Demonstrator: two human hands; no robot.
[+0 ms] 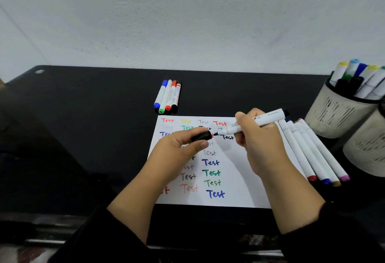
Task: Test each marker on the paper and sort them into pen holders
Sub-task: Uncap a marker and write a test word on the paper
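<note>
My right hand [256, 137] pinches the black marker [258, 121], tip pointing to 9 o'clock. My left hand [179, 150] pinches its cap [201, 136] close by, ready to close it over the paper [239, 179].

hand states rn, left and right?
Left hand: pinching the black marker cap.
Right hand: gripping the uncapped white-barrelled marker, tip over the paper.

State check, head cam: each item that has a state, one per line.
white marker: uncapped, tip just off the cap, gripped by right hand
black cap: off, pinched by left hand
paper: flat, covered in "Test" words
four markers by paper's right edge: capped, lying flat
four whiteboard markers: capped, lying side by side
far pen holder: upright, holds markers
near pen holder: upright, contents hidden
</note>
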